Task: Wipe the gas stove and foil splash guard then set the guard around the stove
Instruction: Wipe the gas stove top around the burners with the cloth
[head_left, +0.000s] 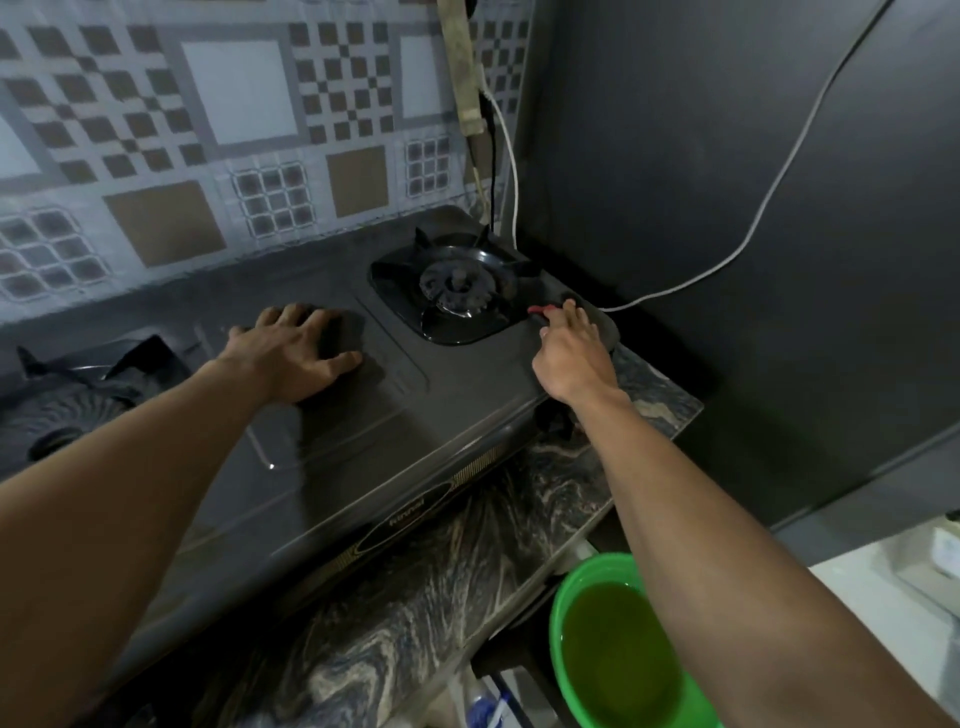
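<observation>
A dark two-burner gas stove sits on a marbled counter. My left hand lies flat, fingers spread, on the stove top between the burners. My right hand is at the stove's right edge, beside the right burner, with its fingers pinching a small red thing; what this red thing is I cannot tell. The left burner is partly visible at the left edge. A patterned sheet with squares stands along the wall behind the stove.
A green basin holding water sits below the counter's right end. A white cable and a dark hose run down the dark wall to the right of the stove. The marbled counter edge lies in front.
</observation>
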